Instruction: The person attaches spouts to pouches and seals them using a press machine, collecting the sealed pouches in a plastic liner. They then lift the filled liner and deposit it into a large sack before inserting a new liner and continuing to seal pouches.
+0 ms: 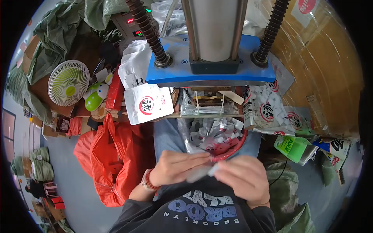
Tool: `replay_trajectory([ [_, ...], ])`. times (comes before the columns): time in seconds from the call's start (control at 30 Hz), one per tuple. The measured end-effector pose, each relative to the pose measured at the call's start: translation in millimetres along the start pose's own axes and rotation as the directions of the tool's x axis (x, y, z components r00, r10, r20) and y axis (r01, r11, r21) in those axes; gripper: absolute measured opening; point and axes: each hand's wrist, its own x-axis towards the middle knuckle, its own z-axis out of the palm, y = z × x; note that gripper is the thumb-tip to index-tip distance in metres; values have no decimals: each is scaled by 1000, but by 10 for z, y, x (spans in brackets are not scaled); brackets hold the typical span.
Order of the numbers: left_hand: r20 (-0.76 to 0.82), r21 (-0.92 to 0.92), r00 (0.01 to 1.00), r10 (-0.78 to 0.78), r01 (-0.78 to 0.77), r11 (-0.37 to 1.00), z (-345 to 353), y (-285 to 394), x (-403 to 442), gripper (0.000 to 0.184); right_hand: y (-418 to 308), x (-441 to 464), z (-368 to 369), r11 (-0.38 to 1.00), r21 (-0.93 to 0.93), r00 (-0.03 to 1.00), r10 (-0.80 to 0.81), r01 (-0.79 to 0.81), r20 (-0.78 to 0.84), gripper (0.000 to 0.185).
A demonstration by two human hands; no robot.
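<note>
My left hand (176,167), with a red bracelet at the wrist, is closed on a small pale pouch (197,174) in front of my chest. Beside it, my right hand (243,176) is blurred, its fingers pinched at a small whitish piece (213,169) near the pouch's end. Just beyond both hands, a red basket (233,149) on my lap holds several small silvery pouches. Behind the basket is the metal fixture (211,110) of a press, under its raised blue plate (210,76).
Flat white pouches (149,104) lie left of the fixture. A printed bag (266,110) of white pieces sits right of it. A white fan (69,82), an orange bag (112,163), a green container (290,148) and a large carton (318,70) stand around.
</note>
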Motion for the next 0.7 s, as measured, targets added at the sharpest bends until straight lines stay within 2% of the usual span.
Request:
replay_trajectory([
  [0.07,82,-108,983,-167,175,979,207,-193,39,26,147,22,55,991,-51,991,129,-126,43,31],
  [0.1,7,-249,942,-336,327,912,326,-301,41,32,203,-16,93,984,-99,989,146,-149,-37,30],
  [0.13,8,-249,945,-328,319,914,345,-353,26,32,252,-28,97,974,-149,981,155,-172,-120,30],
  [0.2,-151,-140,948,-279,259,956,335,-385,24,38,165,-131,-20,953,-190,927,163,-237,-338,28],
  [0.23,-180,-49,960,-214,209,977,313,-371,34,44,118,-152,-88,944,-194,922,191,-267,-337,29],
  [0.27,-179,-54,959,-218,212,976,291,-320,69,44,141,-137,-84,943,-195,922,195,-269,-334,29],
  [0.33,-155,159,986,-55,80,984,249,-243,146,45,266,-63,-39,950,-249,981,192,-188,-6,30],
  [0.37,-112,285,994,-10,41,958,253,-242,142,44,337,-69,6,967,-218,989,141,-129,38,29],
  [0.4,-70,312,996,49,-25,950,211,-192,173,40,290,-64,-3,967,-221,990,138,-127,34,29],
  [0.47,-15,101,998,68,-66,993,151,-42,201,27,79,-38,-56,996,-66,999,51,-51,0,25],
  [0.5,22,10,999,49,-49,999,124,-18,185,24,18,-2,-97,998,-14,998,64,-64,18,23],
  [0.53,24,12,999,45,-45,999,145,-57,168,24,79,-50,-109,984,163,993,49,-67,112,29],
  [0.6,85,-159,994,-62,75,984,263,-219,138,25,230,3,14,969,219,994,108,-112,30,22],
  [0.63,106,-174,979,-173,190,966,308,-270,159,35,307,-11,47,987,69,986,151,-147,-69,25],
  [0.67,87,-289,935,-344,354,889,347,-277,167,39,281,-17,50,973,-22,955,219,-228,-201,25],
  [0.7,-3,-223,956,-292,284,932,367,-328,153,41,240,-63,-7,967,-50,936,229,-250,-267,25],
])
